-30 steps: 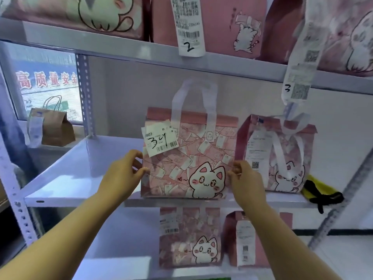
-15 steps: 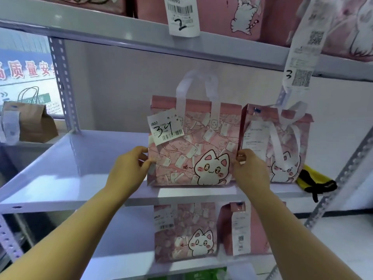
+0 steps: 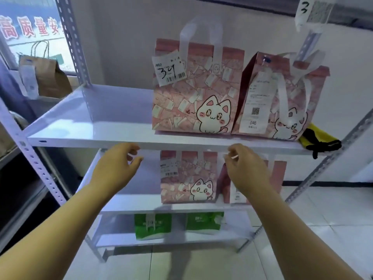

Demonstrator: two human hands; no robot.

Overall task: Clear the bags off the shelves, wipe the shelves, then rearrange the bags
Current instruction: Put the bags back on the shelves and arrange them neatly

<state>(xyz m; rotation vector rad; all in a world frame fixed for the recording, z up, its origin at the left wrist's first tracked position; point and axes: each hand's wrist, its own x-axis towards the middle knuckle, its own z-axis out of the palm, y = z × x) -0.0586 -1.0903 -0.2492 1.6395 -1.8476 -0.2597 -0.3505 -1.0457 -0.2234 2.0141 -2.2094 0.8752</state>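
Note:
A pink cat-print bag (image 3: 193,93) tagged "34" stands upright on the white middle shelf (image 3: 90,126). A second pink cat bag (image 3: 282,98) with a long receipt stands touching its right side. My left hand (image 3: 116,168) and my right hand (image 3: 245,168) hover below the shelf's front edge, fingers loosely curled, holding nothing. On the shelf below stands another pink cat bag (image 3: 187,178), with a further pink bag (image 3: 276,174) partly hidden behind my right hand. Two green bags (image 3: 153,225) sit on the lowest shelf.
A yellow cloth with black straps (image 3: 321,140) lies at the middle shelf's right end. A brown paper bag (image 3: 48,75) stands on the window ledge at left. Perforated metal uprights (image 3: 74,41) frame the rack. White floor tiles lie to the right.
Both hands have let go of the "34" bag and dropped below the shelf's front edge. The view has tilted down, bringing the lower shelves into view.

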